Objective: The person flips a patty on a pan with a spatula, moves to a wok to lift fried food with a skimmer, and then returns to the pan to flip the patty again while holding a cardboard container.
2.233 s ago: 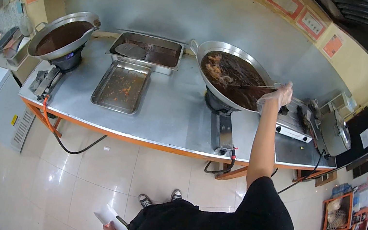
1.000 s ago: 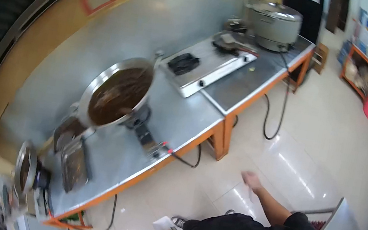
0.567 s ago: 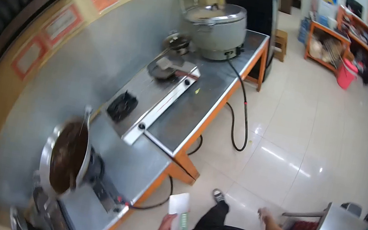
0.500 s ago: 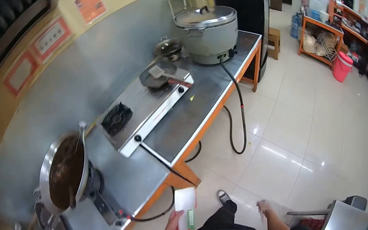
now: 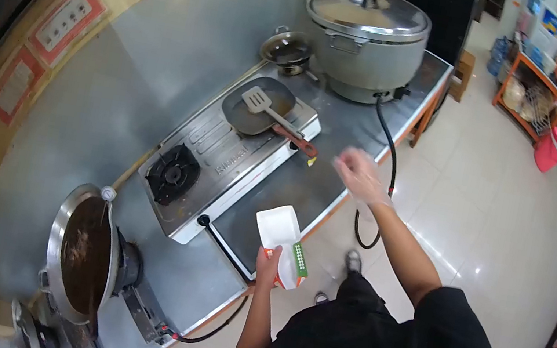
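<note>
My left hand [image 5: 267,265] grips an open paper takeaway box [image 5: 277,226] at its side. The box is white inside with red and green printing outside, and its lid is folded back. My right hand [image 5: 360,177], in a clear plastic glove, is raised over the counter edge, fingers loosely bent and slightly blurred, with nothing seen in them. Nearest to it is the brown handle [image 5: 299,142] of a square grill pan [image 5: 247,118] on the stove. A slotted turner [image 5: 258,101] lies across that pan. Behind stands a large lidded rice cooker [image 5: 362,58].
A wok [image 5: 57,247] of dark oil with food stands at the lower left, a thermometer [image 5: 108,195] on its rim. The stove's bare burner [image 5: 172,174] is beside it. A small pan [image 5: 287,50] sits at the wall. A black hose [image 5: 392,153] hangs off the counter.
I have stepped closer to the counter and turned. My right hand has risen from low beside my body to above the counter edge. The box stays in my left hand.
</note>
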`<state>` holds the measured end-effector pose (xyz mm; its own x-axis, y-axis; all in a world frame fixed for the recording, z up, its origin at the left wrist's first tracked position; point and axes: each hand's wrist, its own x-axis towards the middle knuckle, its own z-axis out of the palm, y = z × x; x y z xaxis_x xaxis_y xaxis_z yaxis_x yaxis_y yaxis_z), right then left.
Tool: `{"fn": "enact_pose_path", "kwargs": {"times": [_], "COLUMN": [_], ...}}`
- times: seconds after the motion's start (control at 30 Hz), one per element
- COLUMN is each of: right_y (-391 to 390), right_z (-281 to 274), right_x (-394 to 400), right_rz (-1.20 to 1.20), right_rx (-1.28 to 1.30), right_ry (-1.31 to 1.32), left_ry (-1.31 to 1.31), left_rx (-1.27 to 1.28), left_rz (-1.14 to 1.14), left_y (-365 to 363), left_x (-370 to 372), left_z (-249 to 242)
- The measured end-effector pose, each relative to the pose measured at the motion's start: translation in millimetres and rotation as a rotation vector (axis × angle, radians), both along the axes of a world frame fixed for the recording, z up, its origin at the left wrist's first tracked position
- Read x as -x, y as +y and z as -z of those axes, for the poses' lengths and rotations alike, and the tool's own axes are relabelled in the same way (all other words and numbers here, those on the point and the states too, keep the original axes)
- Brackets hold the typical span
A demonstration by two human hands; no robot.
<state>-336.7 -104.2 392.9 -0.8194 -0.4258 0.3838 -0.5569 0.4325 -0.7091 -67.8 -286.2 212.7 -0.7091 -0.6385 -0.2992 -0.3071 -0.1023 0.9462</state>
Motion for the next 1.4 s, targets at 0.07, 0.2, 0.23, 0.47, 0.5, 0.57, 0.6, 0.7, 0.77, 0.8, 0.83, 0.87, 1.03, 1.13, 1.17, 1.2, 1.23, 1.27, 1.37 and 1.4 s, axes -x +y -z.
{"fn": "enact_pose_path", "kwargs": {"times": [0.07,0.2,0.23,0.47,0.5,0.57,0.6,0.7,0.77,0.8,0.83,0.87,1.03,1.13,1.17,1.2,1.23,1.27,1.37,1.4], "right_y": [-49.1,-130.5,-144.9,-196.1,-190.1,-194.1,-198.9,-204.8,-210.2,-209.7,-209.1,-209.5,-211.1,-208.5,-208.6,-208.3,-208.0,-208.9,-223.0,-229.0], "right_z": [-8.1,0.0,-4.2,33.5,28.4,-1.5,-9.2,-5.6,1.7,1.3,1.1,-0.6,5.6,-12.5,-14.3,-14.0,-6.2,6.4,-7.2,-20.8], "right_x": [46.1,110.1,115.2,180.2,186.1,194.1,197.3,218.0,229.6,229.7,229.2,227.7,228.0,208.6,204.3,203.1,209.2,221.0,252.0,262.0], "right_rz": [-0.049,-0.276,-0.307,-0.574,-0.580,-0.515,-0.476,-0.593,-0.618,-0.630,-0.640,-0.648,-0.678,-0.672,-0.663,-0.653,-0.682,-0.708,-0.756,-0.752], "right_rx": [-0.128,-0.373,-0.359,-0.332,-0.348,-0.534,-0.624,-0.512,-0.582,-0.618,-0.665,-0.709,-0.916,-1.033,-1.070,-1.107,-1.039,-0.974,-0.798,-0.786], "right_ry": [0.099,0.009,-0.034,0.062,0.054,0.082,0.094,0.312,0.376,0.404,0.443,0.484,0.730,0.815,0.842,0.869,0.878,0.885,0.798,0.767], "left_ry": [-0.053,-0.081,-0.172,0.067,0.095,0.140,0.113,0.157,0.105,0.075,0.053,0.034,0.076,0.147,0.153,0.160,0.119,0.079,0.022,0.055], "left_rx": [0.044,0.048,0.140,0.038,-0.004,-0.077,-0.070,0.010,-0.011,-0.023,0.012,0.052,-0.015,-0.026,-0.011,0.004,0.045,0.084,0.116,0.091], "left_rz": [-0.049,-0.137,-0.156,-0.430,-0.458,-0.487,-0.468,-0.502,-0.541,-0.558,-0.569,-0.578,-0.627,-0.620,-0.625,-0.629,-0.654,-0.676,-0.668,-0.661], "left_y": [-0.6,-11.4,-15.1,2.7,11.0,11.8,11.4,13.0,11.5,14.3,16.9,17.1,14.8,3.0,-0.5,-1.7,-1.8,-3.2,-4.0,-2.9], "left_x": [25.4,62.3,72.9,108.4,111.9,113.7,114.3,116.7,116.9,114.6,112.9,112.2,114.6,123.0,124.6,124.8,122.2,119.7,117.4,114.6], "left_z": [-9.2,50.7,61.3,55.6,59.5,56.7,40.1,49.3,55.6,57.7,59.8,61.6,62.2,25.8,23.8,23.5,34.1,48.9,47.7,62.3]}}
